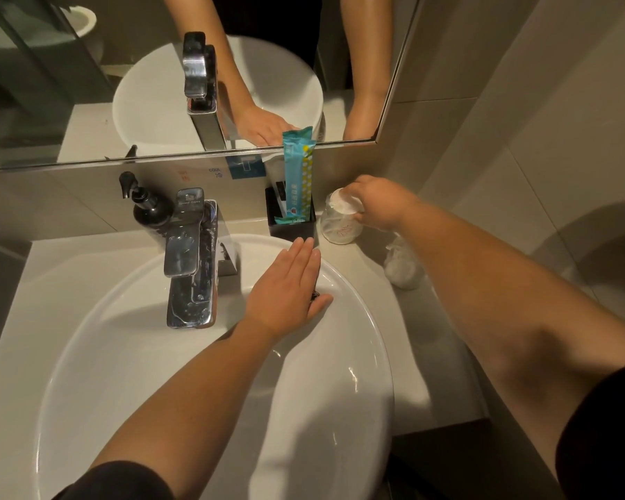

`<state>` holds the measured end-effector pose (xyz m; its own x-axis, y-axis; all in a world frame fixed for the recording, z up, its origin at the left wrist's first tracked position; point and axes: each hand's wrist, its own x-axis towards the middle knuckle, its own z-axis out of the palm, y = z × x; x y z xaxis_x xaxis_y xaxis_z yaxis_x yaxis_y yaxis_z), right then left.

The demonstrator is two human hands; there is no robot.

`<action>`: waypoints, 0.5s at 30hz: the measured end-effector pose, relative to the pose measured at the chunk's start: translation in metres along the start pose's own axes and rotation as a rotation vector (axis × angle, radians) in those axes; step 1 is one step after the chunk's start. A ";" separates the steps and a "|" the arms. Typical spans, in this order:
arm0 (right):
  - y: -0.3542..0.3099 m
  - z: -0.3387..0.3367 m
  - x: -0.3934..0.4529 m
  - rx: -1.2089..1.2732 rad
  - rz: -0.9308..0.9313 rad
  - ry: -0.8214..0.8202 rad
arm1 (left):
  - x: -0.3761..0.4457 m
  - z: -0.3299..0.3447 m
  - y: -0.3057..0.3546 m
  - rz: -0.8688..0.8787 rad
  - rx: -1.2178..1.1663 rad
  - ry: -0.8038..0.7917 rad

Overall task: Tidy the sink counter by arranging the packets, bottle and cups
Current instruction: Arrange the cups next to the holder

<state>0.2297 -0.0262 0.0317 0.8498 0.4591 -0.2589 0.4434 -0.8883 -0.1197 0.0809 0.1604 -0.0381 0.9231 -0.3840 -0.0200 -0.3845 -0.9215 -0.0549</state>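
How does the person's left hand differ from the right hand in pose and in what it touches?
The left hand lies flat with straight fingers over the white sink basin and grips nothing; the right hand curls round a clear glass cup on the counter. Both reach forward on bare forearms.

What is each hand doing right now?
Left hand: open, fingers straight, over the sink rim.
Right hand: gripping the wrapped cup.

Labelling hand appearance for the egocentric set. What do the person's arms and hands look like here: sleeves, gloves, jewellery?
Both the left hand and the right hand are bare, with no gloves. No rings, watch or bracelet show on the visible sides. The forearms are uncovered. Dark, apparently black sleeves appear only at the bottom edge of the frame, ending around the elbows. No markings are visible on the fabric.
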 end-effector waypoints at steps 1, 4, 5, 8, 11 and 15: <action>0.000 0.000 0.000 0.001 -0.001 -0.004 | 0.000 0.000 0.000 0.002 -0.006 0.001; 0.001 0.002 0.000 0.010 -0.005 -0.009 | 0.000 0.000 0.001 -0.002 -0.011 0.012; 0.001 0.003 0.000 0.015 -0.006 -0.009 | 0.000 0.001 0.001 -0.002 -0.018 0.007; 0.003 0.004 -0.002 0.061 -0.003 0.002 | 0.000 0.001 0.001 0.002 -0.028 0.008; 0.008 -0.003 -0.011 0.088 0.013 0.006 | 0.000 0.001 0.001 -0.001 -0.020 -0.001; 0.027 -0.019 -0.039 0.056 0.088 0.011 | -0.001 -0.002 0.001 -0.006 -0.037 -0.018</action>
<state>0.2138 -0.0683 0.0569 0.8880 0.3792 -0.2602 0.3506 -0.9243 -0.1506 0.0799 0.1594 -0.0362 0.9253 -0.3774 -0.0379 -0.3783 -0.9255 -0.0186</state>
